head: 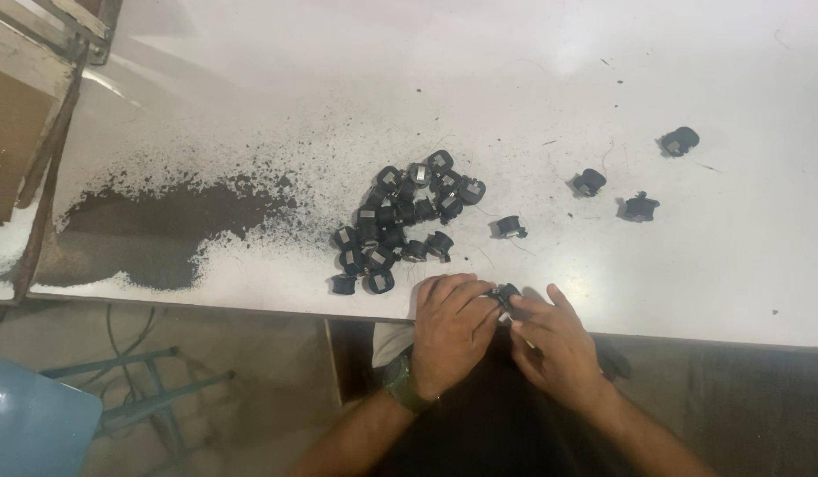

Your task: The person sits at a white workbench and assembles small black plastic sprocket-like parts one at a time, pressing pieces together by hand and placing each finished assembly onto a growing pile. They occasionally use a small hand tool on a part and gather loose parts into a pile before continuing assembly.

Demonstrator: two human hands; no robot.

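A small black part (504, 296) sits at the near edge of the tabletop (709, 265), pinched between both hands. The left hand (450, 329) curls over it from one side, the right hand (554, 343) meets it from the other, and each grip is closed narrow on the part, fingertips touching it.

Most of the part is hidden under the fingers; only a dark top and a pale glint show, so its shape cannot be made out. The forearms are cut off by the lower frame edge. A green watch (402, 382) is on the left wrist.

Just beyond the hands lies a pile (402, 221) of similar black round parts with grey middles. Four loose ones (590, 183) lie well apart to the right. Dark dust (170, 225) spreads to the left.
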